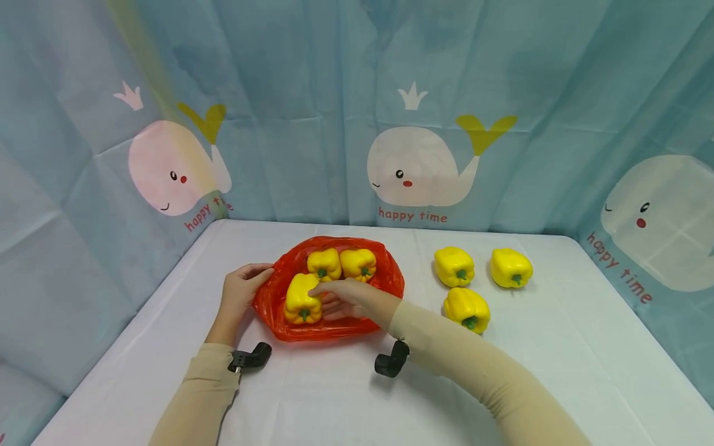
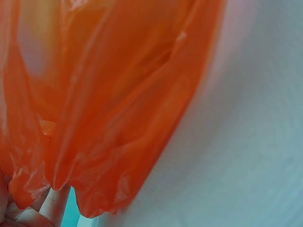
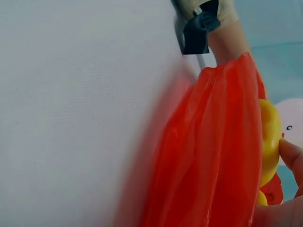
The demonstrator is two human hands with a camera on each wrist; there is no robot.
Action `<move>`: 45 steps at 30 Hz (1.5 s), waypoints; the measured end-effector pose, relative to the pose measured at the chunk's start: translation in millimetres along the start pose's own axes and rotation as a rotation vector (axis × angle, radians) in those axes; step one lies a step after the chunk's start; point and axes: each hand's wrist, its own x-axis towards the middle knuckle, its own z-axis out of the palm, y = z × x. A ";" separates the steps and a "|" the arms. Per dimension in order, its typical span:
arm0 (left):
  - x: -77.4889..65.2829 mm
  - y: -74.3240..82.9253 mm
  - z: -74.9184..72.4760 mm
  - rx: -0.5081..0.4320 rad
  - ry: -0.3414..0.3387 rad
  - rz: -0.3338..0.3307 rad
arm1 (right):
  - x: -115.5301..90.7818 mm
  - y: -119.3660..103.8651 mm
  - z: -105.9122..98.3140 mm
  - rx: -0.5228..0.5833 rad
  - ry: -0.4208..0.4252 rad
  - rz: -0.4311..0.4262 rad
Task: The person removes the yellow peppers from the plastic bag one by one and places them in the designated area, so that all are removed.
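A red plastic bag (image 1: 340, 331) lies spread wide at the mouth, with three yellow bell peppers inside. At its left rim, my left hand (image 1: 241, 290) pinches the plastic; in the left wrist view, fingers (image 2: 56, 205) show behind the bag's crumpled edge (image 2: 109, 189). My right hand (image 1: 354, 297) reaches over the right side into the mouth. It holds the front yellow bell pepper (image 1: 301, 303), thumb across its upper right side. That pepper (image 3: 270, 142) stands above the rim in the right wrist view. Behind it sit the other two peppers, left (image 1: 323, 263) and right (image 1: 356, 263).
Right of the bag, three more yellow bell peppers rest on the white table (image 1: 329, 396): one at the back (image 1: 453, 265), one farther right (image 1: 510, 267) and one nearer (image 1: 465, 308). A blue curtain (image 1: 312, 167) with whale prints hangs behind the table.
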 end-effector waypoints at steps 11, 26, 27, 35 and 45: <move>0.9 0.3 -0.3 0.016 0.005 0.006 | -9.8 -1.1 -14.3 0.020 -0.008 0.006; 2.2 -1.9 0.0 -0.040 0.003 0.030 | -44.2 -8.3 -52.5 0.000 0.004 -0.022; 2.1 -1.9 0.0 -0.039 0.003 0.030 | -45.9 -9.1 -56.0 0.010 0.014 -0.016; -1.5 -3.6 -1.2 -0.011 0.003 0.025 | -67.5 -17.9 -82.5 -0.003 0.045 -0.039; -1.6 -0.3 -0.9 -0.013 0.001 0.023 | -95.6 -32.1 -122.5 -0.050 0.073 -0.097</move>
